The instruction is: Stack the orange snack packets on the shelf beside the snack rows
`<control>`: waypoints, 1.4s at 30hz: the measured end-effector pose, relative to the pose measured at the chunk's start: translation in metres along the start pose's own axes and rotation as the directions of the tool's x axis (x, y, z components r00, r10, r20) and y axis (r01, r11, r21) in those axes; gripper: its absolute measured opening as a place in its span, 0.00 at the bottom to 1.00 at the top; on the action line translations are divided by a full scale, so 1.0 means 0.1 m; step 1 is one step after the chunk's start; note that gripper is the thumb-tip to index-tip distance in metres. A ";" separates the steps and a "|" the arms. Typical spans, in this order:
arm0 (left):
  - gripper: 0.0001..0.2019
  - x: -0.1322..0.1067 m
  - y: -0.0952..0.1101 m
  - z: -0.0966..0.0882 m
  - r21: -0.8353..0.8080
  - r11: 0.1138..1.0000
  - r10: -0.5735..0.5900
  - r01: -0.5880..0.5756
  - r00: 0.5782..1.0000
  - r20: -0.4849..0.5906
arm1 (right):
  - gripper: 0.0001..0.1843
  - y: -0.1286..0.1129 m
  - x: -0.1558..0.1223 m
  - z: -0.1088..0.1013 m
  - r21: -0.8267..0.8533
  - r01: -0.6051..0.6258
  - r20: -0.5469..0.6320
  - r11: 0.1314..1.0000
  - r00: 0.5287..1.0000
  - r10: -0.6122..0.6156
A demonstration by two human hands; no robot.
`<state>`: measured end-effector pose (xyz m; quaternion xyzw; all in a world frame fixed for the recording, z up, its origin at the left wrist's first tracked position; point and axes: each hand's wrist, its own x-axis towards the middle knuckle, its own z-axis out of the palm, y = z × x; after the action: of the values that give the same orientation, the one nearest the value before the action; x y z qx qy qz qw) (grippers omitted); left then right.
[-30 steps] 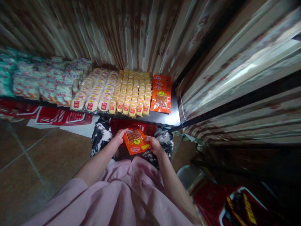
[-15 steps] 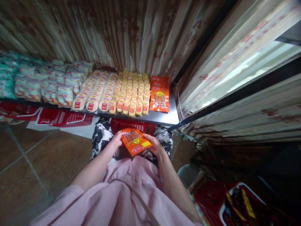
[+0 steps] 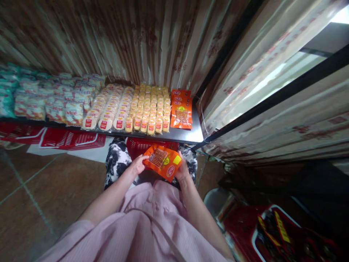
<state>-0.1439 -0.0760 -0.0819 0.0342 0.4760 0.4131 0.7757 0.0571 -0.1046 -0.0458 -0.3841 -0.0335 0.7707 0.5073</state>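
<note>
Above my lap I hold an orange snack packet (image 3: pixel 161 162) with a clear window showing brown sticks and a yellow patch near one corner. My left hand (image 3: pixel 139 164) pinches its left edge. My right hand (image 3: pixel 182 169) grips the right end, with some fingers hidden behind it. Just beyond, similar orange packets (image 3: pixel 181 117) lie overlapped in a column at the right end of the dark shelf (image 3: pixel 192 136). Beside them stand rows of small yellow wrapped cakes (image 3: pixel 151 125).
Rows of round pale wrapped biscuits (image 3: pixel 105 122), white bags (image 3: pixel 74 112) and green bags (image 3: pixel 7 102) fill the shelf leftward. Red baskets (image 3: pixel 68 140) sit beneath. A dark post (image 3: pixel 231 47) and patterned curtain (image 3: pixel 152 40) bound the shelf. Another red basket (image 3: pixel 255 236) stands lower right.
The packet in my hands has turned, its printed logo end swinging toward my right hand, and it has shifted slightly right. The view has moved a little.
</note>
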 end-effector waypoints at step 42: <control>0.10 -0.39 -0.23 0.33 -0.019 0.989 0.148 -0.147 0.983 0.109 | 0.18 0.27 -0.31 -0.03 -0.362 0.311 -0.067 0.879 0.932 -0.357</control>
<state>-0.1125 -0.1061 -0.0468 0.0878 0.4262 0.4697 0.7682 0.0444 -0.1437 -0.0422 -0.5052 -0.2004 0.6268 0.5584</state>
